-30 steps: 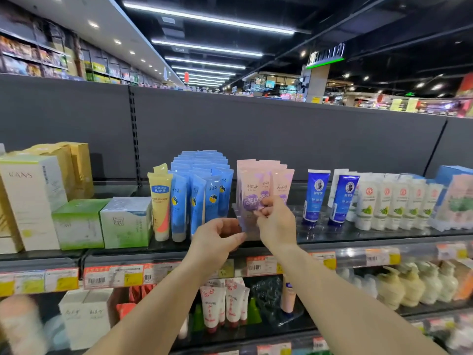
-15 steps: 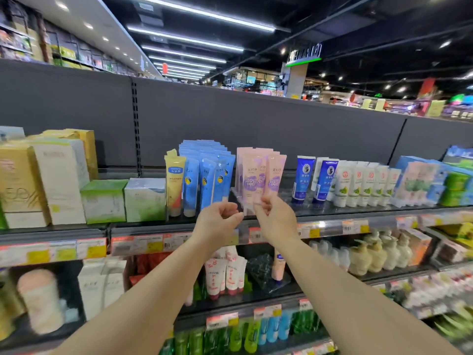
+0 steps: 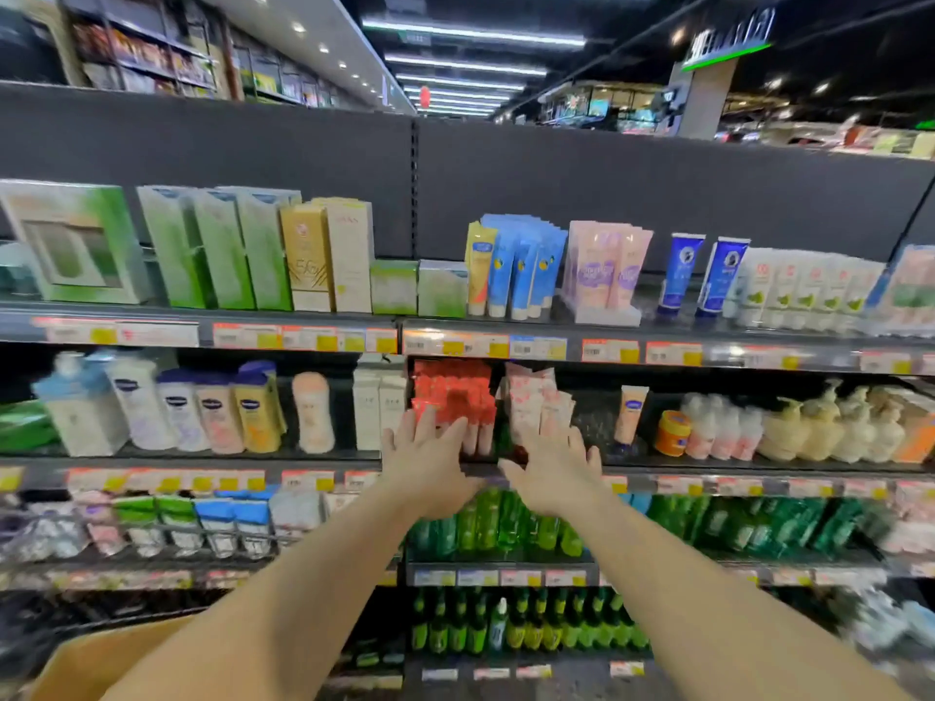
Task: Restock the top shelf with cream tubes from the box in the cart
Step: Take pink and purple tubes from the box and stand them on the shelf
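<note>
Both hands have dropped from the top shelf [image 3: 657,330]: left grip [image 3: 430,460] and right grip [image 3: 554,470] spread apart, empty. The pink cream tubes [image 3: 604,268] stand above them; the box [image 3: 96,660] sits below-left, likely next.

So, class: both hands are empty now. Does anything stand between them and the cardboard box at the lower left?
Nothing visible does. The left hand and right hand hang open before the shelves; only the person's own left forearm crosses above the cardboard box.
</note>
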